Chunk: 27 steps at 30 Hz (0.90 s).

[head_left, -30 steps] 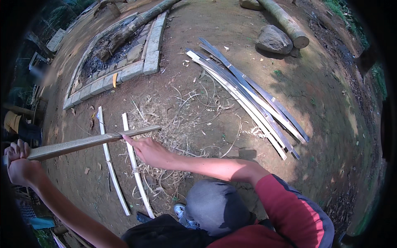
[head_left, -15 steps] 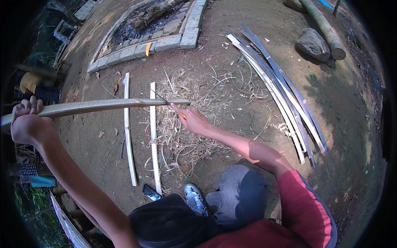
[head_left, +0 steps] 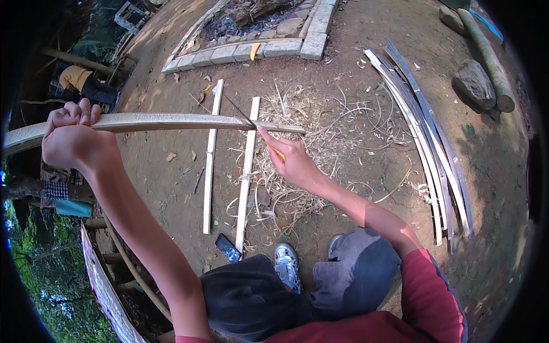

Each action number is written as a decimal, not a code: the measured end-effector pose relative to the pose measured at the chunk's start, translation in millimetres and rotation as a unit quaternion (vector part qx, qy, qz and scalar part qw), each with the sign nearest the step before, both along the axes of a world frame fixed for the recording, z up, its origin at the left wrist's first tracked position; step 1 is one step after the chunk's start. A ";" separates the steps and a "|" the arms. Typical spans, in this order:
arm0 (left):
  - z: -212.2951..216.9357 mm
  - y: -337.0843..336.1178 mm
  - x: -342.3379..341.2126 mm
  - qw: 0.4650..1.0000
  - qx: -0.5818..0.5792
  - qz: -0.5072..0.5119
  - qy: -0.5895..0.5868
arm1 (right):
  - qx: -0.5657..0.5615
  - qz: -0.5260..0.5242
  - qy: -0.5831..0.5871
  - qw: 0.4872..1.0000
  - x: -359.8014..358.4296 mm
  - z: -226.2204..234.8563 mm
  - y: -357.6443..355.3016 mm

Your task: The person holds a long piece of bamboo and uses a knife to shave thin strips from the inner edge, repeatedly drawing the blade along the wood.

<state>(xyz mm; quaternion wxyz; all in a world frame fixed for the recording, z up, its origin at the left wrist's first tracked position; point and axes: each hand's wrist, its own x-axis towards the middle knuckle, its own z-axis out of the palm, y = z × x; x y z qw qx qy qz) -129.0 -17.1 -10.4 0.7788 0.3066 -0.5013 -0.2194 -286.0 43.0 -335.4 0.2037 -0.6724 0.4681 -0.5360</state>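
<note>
My left hand (head_left: 77, 134) is closed round a long, pale bamboo strip (head_left: 177, 122), which lies almost level across the view. My right hand (head_left: 293, 159) grips a knife by its yellow handle (head_left: 278, 153), with the index finger stretched toward the blade. The thin dark knife blade (head_left: 237, 108) crosses the strip a little way in from its right end. Below that end, curly shavings (head_left: 291, 177) cover the soil. Two straight pale strips (head_left: 210, 177) (head_left: 247, 171) lie side by side on the ground under the held one.
At the right lies a bundle of long strips (head_left: 426, 137), beside a rock (head_left: 474, 86) and a log (head_left: 486, 54). A stone-edged fire pit (head_left: 286, 48) is at the far side. Near my shoe (head_left: 287, 264) is a phone (head_left: 229, 248). Another person (head_left: 86, 83) bends at the far left.
The knife sits farther from the strip's right end and closer to my left hand. The whole view has shifted, so the ground things appear farther right. Both hands keep their hold.
</note>
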 end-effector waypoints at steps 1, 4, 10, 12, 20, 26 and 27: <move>0.5 0.3 0.4 1.000 0.005 -0.010 -0.001 | 0.094 -0.017 0.018 0.995 -2.8 -16.0 0.3; 4.6 -0.3 -13.2 0.999 0.007 -0.048 0.008 | 0.114 -0.099 0.144 0.978 -45.9 -93.1 -11.8; 3.4 3.9 -10.8 1.000 -0.015 0.007 -0.025 | -0.051 -0.043 0.033 0.997 -7.6 -30.2 -13.9; 1.2 5.7 -13.6 0.999 -0.011 -0.009 -0.030 | 0.192 -0.035 0.039 0.980 -23.3 -60.1 -10.2; 2.7 17.2 -17.3 0.999 -0.025 0.004 -0.043 | -0.137 -0.051 -0.024 0.989 1.3 -30.2 -14.9; 2.8 8.7 -12.4 0.999 -0.025 -0.027 -0.024 | 0.217 -0.028 0.021 0.975 -50.2 -78.5 -31.4; -2.2 11.3 -3.3 0.999 -0.014 -0.010 -0.034 | 0.232 -0.004 0.004 0.973 -31.6 -55.6 -21.2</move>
